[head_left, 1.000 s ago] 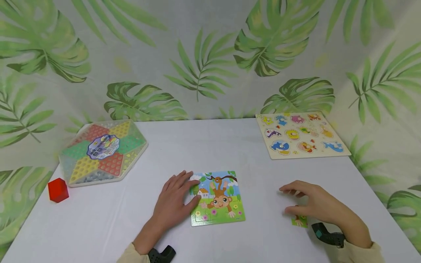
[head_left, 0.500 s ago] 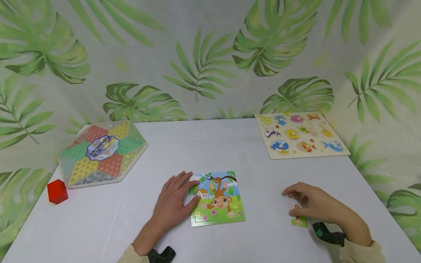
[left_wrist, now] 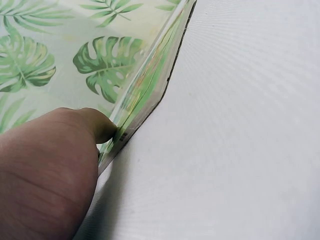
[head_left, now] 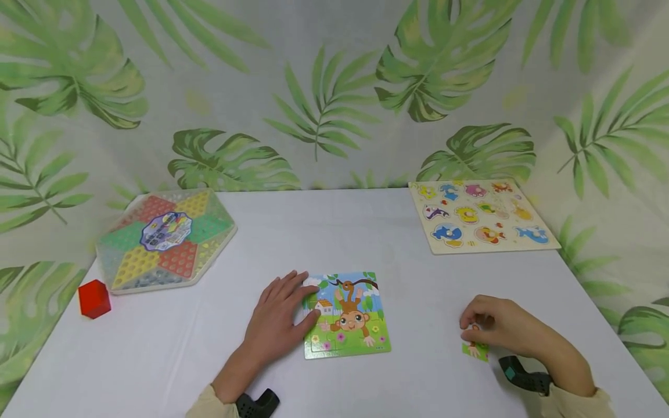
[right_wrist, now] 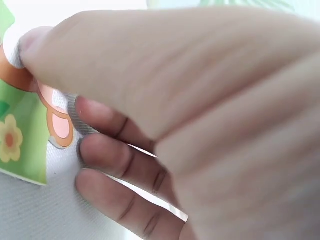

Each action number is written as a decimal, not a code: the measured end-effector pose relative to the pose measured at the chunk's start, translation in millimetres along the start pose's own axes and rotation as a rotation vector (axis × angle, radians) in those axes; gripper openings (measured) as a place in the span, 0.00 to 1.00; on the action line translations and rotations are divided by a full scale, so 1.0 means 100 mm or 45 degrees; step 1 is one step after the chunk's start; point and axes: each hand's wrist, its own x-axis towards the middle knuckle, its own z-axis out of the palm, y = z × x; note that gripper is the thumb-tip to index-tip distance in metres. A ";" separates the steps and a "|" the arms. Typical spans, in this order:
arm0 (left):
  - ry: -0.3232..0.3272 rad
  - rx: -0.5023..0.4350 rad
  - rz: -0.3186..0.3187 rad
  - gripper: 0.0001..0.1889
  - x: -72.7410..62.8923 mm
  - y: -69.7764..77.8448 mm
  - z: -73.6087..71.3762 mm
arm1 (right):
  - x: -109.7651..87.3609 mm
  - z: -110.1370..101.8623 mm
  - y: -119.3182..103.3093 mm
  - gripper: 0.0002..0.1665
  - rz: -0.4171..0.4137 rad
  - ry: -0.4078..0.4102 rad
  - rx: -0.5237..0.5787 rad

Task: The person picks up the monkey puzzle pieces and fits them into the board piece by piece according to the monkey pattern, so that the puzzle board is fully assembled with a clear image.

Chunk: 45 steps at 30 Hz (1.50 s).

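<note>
A square jigsaw puzzle (head_left: 349, 319) with a hanging monkey picture lies in the middle of the table. My left hand (head_left: 279, 319) rests against its left side, thumb and index fingertip over the border. The left wrist view shows the thumb (left_wrist: 102, 125) on the puzzle's edge (left_wrist: 142, 95). At the right, my right hand (head_left: 504, 325) pinches a loose puzzle piece (head_left: 474, 351) between thumb and index finger, partly covering it. Seen from the right wrist, the thumb (right_wrist: 65, 55) lies over the piece (right_wrist: 22, 130), which bears a yellow flower; the other fingers are curled beside it.
A hexagonal Chinese checkers board (head_left: 164, 241) under a clear cover lies at the back left, with a red block (head_left: 94, 299) in front of it. At the back right is a wooden peg puzzle (head_left: 483, 217) of sea animals. A leaf-print cloth (head_left: 334, 98) hangs behind the table.
My right thumb and fingers have drawn in from a wider spread onto the loose piece, which has turned slightly. The left hand has stayed in place on the puzzle.
</note>
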 end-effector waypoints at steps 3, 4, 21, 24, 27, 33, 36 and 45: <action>-0.004 0.000 0.008 0.22 0.02 0.00 -0.01 | 0.01 0.01 0.00 0.09 -0.019 0.014 -0.005; -0.004 -0.001 0.010 0.22 0.03 0.00 -0.01 | 0.01 0.01 0.00 0.09 -0.018 0.018 -0.013; -0.011 -0.007 -0.015 0.22 0.00 0.01 -0.01 | 0.02 0.01 -0.04 0.12 -0.020 0.028 -0.018; -0.006 -0.002 -0.011 0.22 0.00 0.01 -0.01 | 0.00 0.00 -0.04 0.12 -0.008 0.032 -0.044; -0.002 0.001 -0.006 0.22 0.00 0.01 -0.01 | -0.02 0.00 -0.02 0.13 0.000 0.021 -0.030; 0.001 0.008 -0.008 0.22 0.00 0.02 -0.02 | -0.01 0.02 0.00 0.12 -0.045 0.019 0.023; -0.008 0.002 -0.010 0.22 0.00 0.02 -0.02 | 0.00 0.04 -0.02 0.12 -0.063 0.042 0.000; -0.006 0.004 -0.009 0.22 -0.01 0.03 -0.03 | 0.18 0.22 -0.16 0.16 -0.232 0.246 -0.157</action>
